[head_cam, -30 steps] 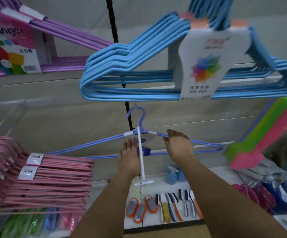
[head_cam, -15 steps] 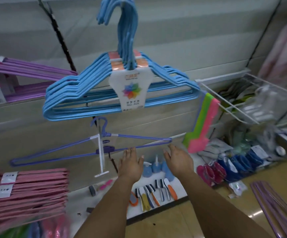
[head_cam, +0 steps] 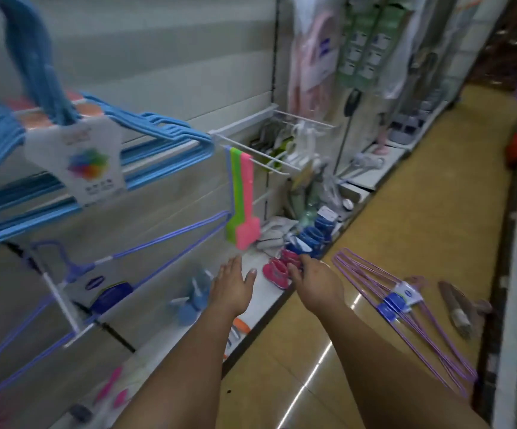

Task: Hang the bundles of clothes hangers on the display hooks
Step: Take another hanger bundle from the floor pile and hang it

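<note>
A bundle of thin purple hangers (head_cam: 405, 308) with a blue-and-white label lies flat on the yellow floor at the right. My right hand (head_cam: 316, 281) hovers just left of it, fingers loosely spread, holding nothing. My left hand (head_cam: 232, 286) is open too, above the low white shelf. On the wall at the left a blue-violet hanger bundle (head_cam: 102, 274) hangs from a white display hook (head_cam: 62, 308). Above it hangs a thick light-blue hanger bundle (head_cam: 65, 150) with a white card.
Pink, green and violet plastic pieces (head_cam: 241, 199) hang from a white wire rack (head_cam: 269, 150). Small blue and pink items (head_cam: 297, 249) sit on the low shelf. A brown object (head_cam: 458, 308) lies on the floor beyond the purple hangers. The aisle floor (head_cam: 421, 196) stretches ahead.
Both hands have let go of the blue-violet bundle, which now hangs on its hook. The view has swung right and down, bringing the purple bundle on the floor into sight.
</note>
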{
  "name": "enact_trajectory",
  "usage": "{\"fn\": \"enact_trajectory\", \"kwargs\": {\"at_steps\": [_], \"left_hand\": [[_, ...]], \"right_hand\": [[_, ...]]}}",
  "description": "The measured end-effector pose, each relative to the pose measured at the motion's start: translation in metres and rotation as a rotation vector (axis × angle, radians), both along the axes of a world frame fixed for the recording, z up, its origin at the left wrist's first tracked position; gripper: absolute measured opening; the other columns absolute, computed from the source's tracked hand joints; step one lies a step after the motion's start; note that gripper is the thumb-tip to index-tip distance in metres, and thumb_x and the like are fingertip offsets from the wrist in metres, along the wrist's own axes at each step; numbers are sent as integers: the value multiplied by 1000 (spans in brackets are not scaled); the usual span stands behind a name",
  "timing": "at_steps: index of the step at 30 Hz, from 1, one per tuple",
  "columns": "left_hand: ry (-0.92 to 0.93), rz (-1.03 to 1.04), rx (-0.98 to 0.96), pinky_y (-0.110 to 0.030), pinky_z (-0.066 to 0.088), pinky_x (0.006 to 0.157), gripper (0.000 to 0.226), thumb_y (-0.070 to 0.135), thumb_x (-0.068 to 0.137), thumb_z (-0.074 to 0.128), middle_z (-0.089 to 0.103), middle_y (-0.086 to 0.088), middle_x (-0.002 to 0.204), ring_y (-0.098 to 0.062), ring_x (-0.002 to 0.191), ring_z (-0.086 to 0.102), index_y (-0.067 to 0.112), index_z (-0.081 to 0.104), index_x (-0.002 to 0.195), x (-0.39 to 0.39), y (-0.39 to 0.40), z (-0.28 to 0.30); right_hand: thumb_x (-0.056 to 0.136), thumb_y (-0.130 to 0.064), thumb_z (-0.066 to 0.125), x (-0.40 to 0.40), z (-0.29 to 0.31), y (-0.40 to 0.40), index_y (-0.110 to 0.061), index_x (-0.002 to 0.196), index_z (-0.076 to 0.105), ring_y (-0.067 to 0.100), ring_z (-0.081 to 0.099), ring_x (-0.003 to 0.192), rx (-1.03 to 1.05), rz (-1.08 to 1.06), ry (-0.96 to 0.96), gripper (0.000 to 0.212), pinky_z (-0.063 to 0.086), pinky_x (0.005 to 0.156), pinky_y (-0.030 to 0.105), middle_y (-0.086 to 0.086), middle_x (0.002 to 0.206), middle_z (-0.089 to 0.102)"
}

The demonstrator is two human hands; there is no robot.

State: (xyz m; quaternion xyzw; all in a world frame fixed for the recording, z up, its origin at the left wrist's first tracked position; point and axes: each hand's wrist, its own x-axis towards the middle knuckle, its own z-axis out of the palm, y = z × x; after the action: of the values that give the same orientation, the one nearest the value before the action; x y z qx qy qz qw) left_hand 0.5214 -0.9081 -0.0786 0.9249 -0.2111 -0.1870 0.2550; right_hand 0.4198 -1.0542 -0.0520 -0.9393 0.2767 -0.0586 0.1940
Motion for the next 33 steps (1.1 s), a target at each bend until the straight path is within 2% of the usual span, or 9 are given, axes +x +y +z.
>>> {"fn": "enact_trajectory", "kwargs": {"at_steps": [3, 5, 9, 15, 18, 21, 24, 28, 33], "left_hand": [[14, -109, -35, -37, 18, 117, 60, 42, 101, 31, 20, -9, 158, -25, 145, 19, 11, 18, 151, -21, -32, 0], [20, -195, -67, -34, 25, 112, 53, 38, 101, 33, 30, -8, 154, -24, 140, 29, 12, 28, 148, -37, -53, 1], [25, -302, -92, -40, 40, 101, 47, 42, 99, 34, 44, -7, 144, -27, 127, 45, 17, 41, 139, -60, -99, 0], [20, -464, -93, -37, 32, 110, 55, 44, 100, 35, 35, -6, 151, -23, 137, 35, 14, 33, 146, -102, -179, 4], [20, -533, -79, -38, 33, 110, 56, 45, 100, 33, 35, -6, 151, -23, 137, 36, 14, 31, 146, -118, -221, 5], [0, -576, -72, -42, 36, 108, 57, 50, 98, 32, 35, -4, 151, -23, 136, 37, 19, 31, 146, -129, -265, 9], [-9, -624, -90, -40, 34, 109, 56, 48, 99, 33, 36, -4, 150, -22, 136, 37, 18, 32, 146, -143, -314, 16], [-27, -652, -72, -43, 30, 112, 58, 46, 99, 34, 31, -4, 154, -22, 139, 33, 17, 27, 149, -165, -375, 19], [-14, -670, -89, -39, 28, 113, 56, 43, 100, 36, 33, -6, 152, -22, 140, 30, 13, 29, 147, -185, -430, 4]], "right_hand": [[99, -47, 35, -36, 2, -19, -17, 123, 52, 25, 56, 111, -3, -104, -3, 42, 42, 81, 33, 6, 119, 62], [99, -47, 35, -61, 4, -33, -16, 127, 52, 24, 54, 116, 9, -188, -4, 45, 42, 85, 33, 6, 125, 60], [99, -49, 35, -103, 8, -61, -19, 134, 47, 24, 51, 122, -2, -329, 9, 48, 42, 87, 34, 3, 133, 56], [97, -54, 35, -161, 6, -122, -22, 134, 47, 24, 48, 124, 24, -510, 34, 51, 41, 90, 33, 2, 135, 54], [96, -54, 35, -184, 1, -160, -21, 128, 50, 23, 50, 121, 42, -572, 22, 48, 41, 87, 33, 0, 130, 56], [97, -53, 35, -203, -1, -200, -20, 131, 49, 22, 50, 122, 55, -603, 1, 49, 41, 89, 33, 0, 132, 55], [97, -53, 37, -225, -1, -243, -25, 138, 44, 19, 49, 125, 68, -637, -62, 51, 42, 90, 33, -3, 139, 51], [93, -58, 35, -257, -5, -301, -35, 134, 47, 12, 49, 127, 68, -662, -100, 48, 48, 91, 35, -12, 147, 42], [96, -56, 34, -286, -14, -352, -32, 142, 41, 20, 52, 122, 76, -732, -46, 52, 43, 88, 31, -4, 138, 53]]}}
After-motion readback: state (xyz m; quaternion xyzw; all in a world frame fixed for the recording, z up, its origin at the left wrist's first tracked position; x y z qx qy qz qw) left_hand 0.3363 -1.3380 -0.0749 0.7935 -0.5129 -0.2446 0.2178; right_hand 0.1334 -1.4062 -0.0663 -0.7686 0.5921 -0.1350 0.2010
